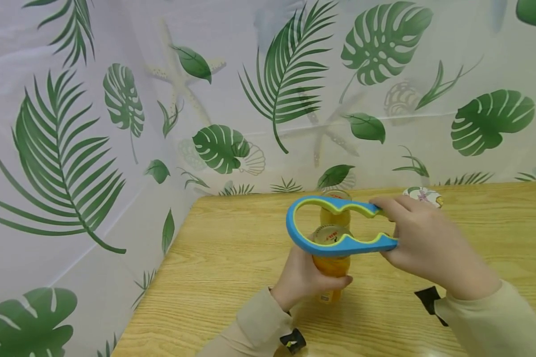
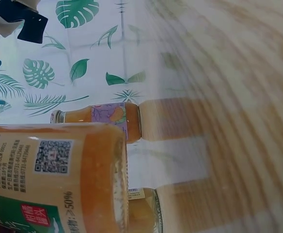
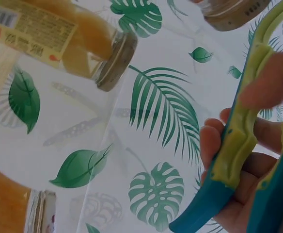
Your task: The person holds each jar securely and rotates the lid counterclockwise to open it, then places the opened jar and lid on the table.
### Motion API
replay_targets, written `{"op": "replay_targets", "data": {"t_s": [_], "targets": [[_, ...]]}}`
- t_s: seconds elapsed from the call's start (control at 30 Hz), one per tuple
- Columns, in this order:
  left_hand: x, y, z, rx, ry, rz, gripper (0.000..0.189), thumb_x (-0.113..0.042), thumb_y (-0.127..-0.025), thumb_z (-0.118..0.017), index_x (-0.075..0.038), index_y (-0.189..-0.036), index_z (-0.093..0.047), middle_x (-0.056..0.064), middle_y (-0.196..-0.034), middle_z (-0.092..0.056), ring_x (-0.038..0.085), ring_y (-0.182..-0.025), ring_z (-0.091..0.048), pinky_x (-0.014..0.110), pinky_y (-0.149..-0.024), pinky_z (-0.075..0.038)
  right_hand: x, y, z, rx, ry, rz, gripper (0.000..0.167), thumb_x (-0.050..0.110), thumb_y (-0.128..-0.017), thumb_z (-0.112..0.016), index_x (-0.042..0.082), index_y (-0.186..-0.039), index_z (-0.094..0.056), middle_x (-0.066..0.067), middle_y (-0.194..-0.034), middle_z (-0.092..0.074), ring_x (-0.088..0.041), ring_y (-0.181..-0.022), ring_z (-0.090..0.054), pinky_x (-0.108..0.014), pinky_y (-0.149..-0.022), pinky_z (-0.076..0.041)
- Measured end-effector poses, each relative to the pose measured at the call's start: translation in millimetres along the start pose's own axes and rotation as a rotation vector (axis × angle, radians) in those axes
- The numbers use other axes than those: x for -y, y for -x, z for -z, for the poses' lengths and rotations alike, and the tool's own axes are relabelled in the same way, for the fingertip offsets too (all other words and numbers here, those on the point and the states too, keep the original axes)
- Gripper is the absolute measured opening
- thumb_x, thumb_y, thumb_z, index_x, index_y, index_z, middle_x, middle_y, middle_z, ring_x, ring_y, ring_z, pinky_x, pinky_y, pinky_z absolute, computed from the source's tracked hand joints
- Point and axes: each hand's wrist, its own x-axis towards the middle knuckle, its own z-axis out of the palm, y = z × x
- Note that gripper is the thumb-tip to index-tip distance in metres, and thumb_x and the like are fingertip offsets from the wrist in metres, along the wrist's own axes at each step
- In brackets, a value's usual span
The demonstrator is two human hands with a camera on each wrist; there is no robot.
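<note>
My left hand (image 1: 301,277) is wrapped around a glass jar (image 1: 332,267) of orange contents, its lid facing up. In the left wrist view the jar's printed label (image 2: 54,165) with a QR code is close to the camera. My right hand (image 1: 429,240) grips the handle end of a blue and yellow-green jar opener (image 1: 303,242). From the head view, the opener's loop overlaps the held jar's lid (image 1: 332,234); in the right wrist view a gap shows between opener and lid (image 3: 238,14). Whether the held jar touches the table is unclear.
Behind the held jar stands another jar of yellow-orange contents (image 1: 328,216). A jar with a patterned lid (image 1: 424,195) is partly hidden behind my right hand; its purple label (image 2: 107,115) shows in the left wrist view. Leaf-printed cloth (image 1: 290,163) borders the wooden table (image 1: 232,238).
</note>
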Motion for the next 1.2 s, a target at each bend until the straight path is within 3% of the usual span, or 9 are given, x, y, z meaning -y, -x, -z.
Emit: {"op": "replay_targets", "data": {"t_s": [0.17, 0.47, 0.77, 1.03, 1.2], "targets": [[0.3, -1.3, 1.0, -0.001, 0.026, -0.039, 0.054, 0.004, -0.064, -0.073, -0.002, -0.112, -0.050, 0.005, -0.101, -0.058, 0.006, -0.088, -0.054, 0.025, -0.080, -0.045, 8, -5.5, -4, 0.036, -0.048, -0.025, 0.052, -0.010, -0.044, -0.062, -0.007, -0.095, -0.057, -0.011, -0.081, -0.057, -0.025, -0.067, -0.053, -0.036, -0.054, -0.046], [-3.5, 1.7, -1.1, -0.048, 0.024, -0.069, 0.054, 0.006, -0.063, -0.073, -0.001, -0.112, -0.051, 0.007, -0.105, -0.058, 0.008, -0.093, -0.053, 0.026, -0.083, -0.044, 17, -6.6, -16, 0.119, -0.018, -0.062, 0.046, -0.007, -0.047, -0.064, -0.008, -0.092, -0.060, -0.011, -0.080, -0.055, -0.024, -0.062, -0.050, -0.036, -0.055, -0.046], [-2.6, 0.3, -1.0, -0.045, 0.001, -0.122, 0.057, 0.008, -0.062, -0.073, 0.001, -0.113, -0.049, 0.011, -0.106, -0.058, 0.009, -0.096, -0.053, 0.026, -0.084, -0.043, 20, -6.4, -19, 0.154, 0.018, -0.068, 0.045, -0.006, -0.048, -0.064, -0.010, -0.093, -0.060, -0.013, -0.081, -0.056, -0.026, -0.064, -0.052, -0.037, -0.057, -0.048], [-1.6, 1.8, -1.1, -0.043, 0.036, -0.099, 0.055, 0.009, -0.063, -0.071, 0.001, -0.113, -0.049, 0.011, -0.106, -0.057, 0.009, -0.095, -0.053, 0.027, -0.083, -0.044, 20, -5.5, -21, 0.193, 0.025, -0.052, 0.047, -0.005, -0.048, -0.062, -0.010, -0.095, -0.058, -0.014, -0.083, -0.055, -0.026, -0.066, -0.051, -0.038, -0.058, -0.048], [1.9, 1.6, -1.1, -0.037, 0.082, -0.074, 0.054, 0.009, -0.064, -0.070, 0.000, -0.114, -0.049, 0.010, -0.107, -0.057, 0.009, -0.095, -0.053, 0.027, -0.083, -0.044, 22, -5.3, -23, 0.254, 0.080, -0.047, 0.052, 0.000, -0.050, -0.066, -0.011, -0.100, -0.056, -0.017, -0.088, -0.054, -0.030, -0.076, -0.051, -0.045, -0.064, -0.045]]}}
